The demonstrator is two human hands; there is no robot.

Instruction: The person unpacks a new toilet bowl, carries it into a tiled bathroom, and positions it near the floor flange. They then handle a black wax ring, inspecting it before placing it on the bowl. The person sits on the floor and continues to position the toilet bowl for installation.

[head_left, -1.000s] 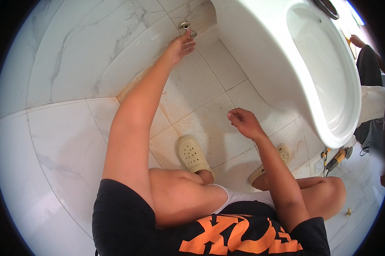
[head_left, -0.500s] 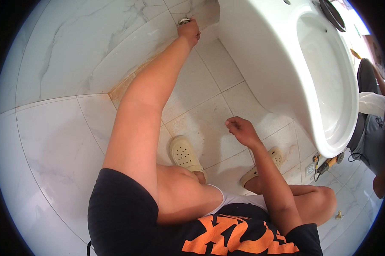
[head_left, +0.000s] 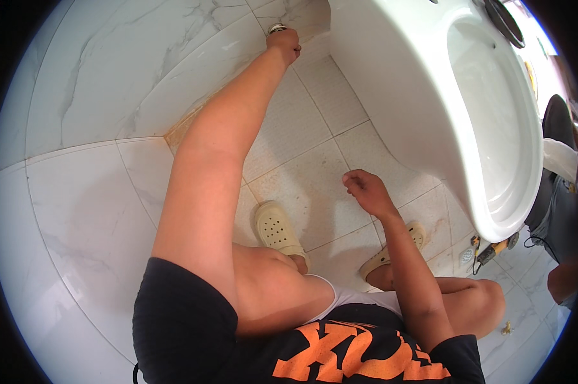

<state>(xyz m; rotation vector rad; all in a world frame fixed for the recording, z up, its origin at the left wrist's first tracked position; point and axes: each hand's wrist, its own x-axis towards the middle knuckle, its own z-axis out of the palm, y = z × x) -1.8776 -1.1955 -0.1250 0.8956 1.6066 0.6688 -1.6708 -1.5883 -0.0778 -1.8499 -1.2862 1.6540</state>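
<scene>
Head view: left hand (head_left: 284, 43) reaches under white pedestal basin (head_left: 430, 96), fingers closed round small chrome wall fitting (head_left: 276, 28) low on marble-tile wall (head_left: 97, 96). Right hand (head_left: 364, 191) hangs free over floor, fingers loosely curled, holding nothing. Advice: keep wrist in line with fitting, turn slowly, firm grip; chrome likely slick. Beige floor tiles (head_left: 301, 185), stained grout at wall foot. Tools (head_left: 490, 251) on floor beside basin foot. Another person at right edge.

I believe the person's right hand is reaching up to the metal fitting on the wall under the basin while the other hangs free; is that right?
Not quite: it is the left hand at the metal fitting under the basin. The right hand hangs free over the floor, as the head view shows.
</scene>
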